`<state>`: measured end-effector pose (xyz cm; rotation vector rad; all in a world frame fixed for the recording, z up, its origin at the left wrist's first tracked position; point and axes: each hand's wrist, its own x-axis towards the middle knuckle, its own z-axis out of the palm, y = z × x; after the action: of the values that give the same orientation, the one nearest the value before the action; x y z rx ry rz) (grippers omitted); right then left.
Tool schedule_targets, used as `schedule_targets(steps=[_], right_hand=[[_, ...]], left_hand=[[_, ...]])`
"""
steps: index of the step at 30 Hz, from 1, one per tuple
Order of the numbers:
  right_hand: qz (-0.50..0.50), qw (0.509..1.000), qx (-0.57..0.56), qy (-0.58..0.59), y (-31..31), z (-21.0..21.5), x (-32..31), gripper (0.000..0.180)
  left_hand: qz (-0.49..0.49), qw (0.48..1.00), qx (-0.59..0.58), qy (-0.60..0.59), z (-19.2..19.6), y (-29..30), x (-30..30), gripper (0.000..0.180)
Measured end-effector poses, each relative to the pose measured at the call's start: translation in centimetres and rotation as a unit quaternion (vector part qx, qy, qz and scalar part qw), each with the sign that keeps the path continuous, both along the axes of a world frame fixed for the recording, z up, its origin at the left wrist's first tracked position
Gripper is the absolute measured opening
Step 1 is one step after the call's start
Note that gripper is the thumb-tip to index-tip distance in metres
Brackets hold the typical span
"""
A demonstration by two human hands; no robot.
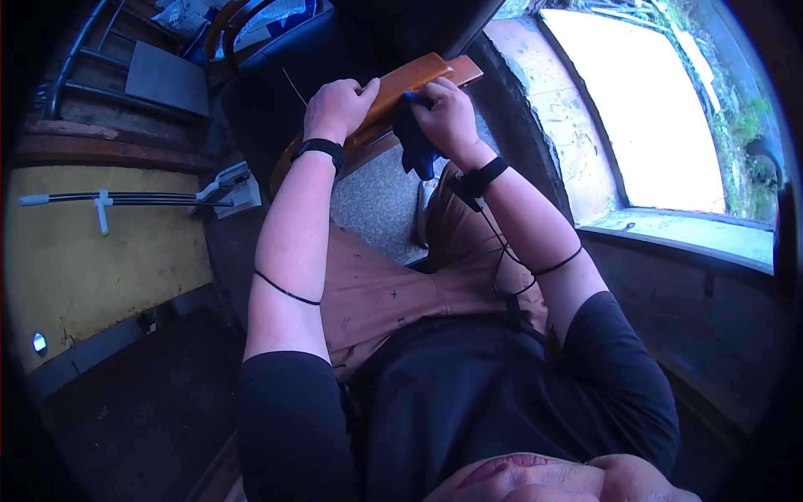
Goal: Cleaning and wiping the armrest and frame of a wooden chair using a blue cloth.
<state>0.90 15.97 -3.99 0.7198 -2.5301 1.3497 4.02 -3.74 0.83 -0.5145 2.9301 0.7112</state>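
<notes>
Gripping of a glossy orange-brown wooden armrest (pixel 401 88) is seen, above the lap.
It is clasped by the left hand (pixel 338 107); a dark blue cloth (pixel 416 144) is pinched by the right hand (pixel 447 117), its fingertips hidden.

A rough home workshop or storeroom, lit by daylight from a deep window (pixel 644 109) with weathered concrete sills (pixel 703 230) and greenery outside. A worn yellow board (pixel 100 268) leans at the left, a long rod (pixel 125 199) lying across it, beside grey boxes (pixel 167 77), metal tubing (pixel 71 58) and bagged goods (pixel 188 17). The floor (pixel 376 201) is speckled stone, with a wooden chair frame (pixel 410 84) standing on it.
</notes>
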Motion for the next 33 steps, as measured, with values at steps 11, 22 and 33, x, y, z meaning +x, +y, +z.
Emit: schedule_targets(steps=[11,22,33], right_hand=[[-0.093,0.992,-0.084,0.005,-0.5,-1.2,-0.4,0.011],[0.006,0.995,0.080,0.066,-1.1,4.3,-10.1,0.021],[-0.018,0.999,0.044,-0.013,2.3,0.5,-9.7,0.025]], left_hand=[[-0.015,0.999,-0.019,0.043,-0.6,-0.8,-0.1,0.061],[-0.027,0.999,-0.012,0.033,-0.5,-0.3,-0.6,0.053],[-0.223,0.952,-0.022,0.207,-1.4,-1.3,0.6,0.047]])
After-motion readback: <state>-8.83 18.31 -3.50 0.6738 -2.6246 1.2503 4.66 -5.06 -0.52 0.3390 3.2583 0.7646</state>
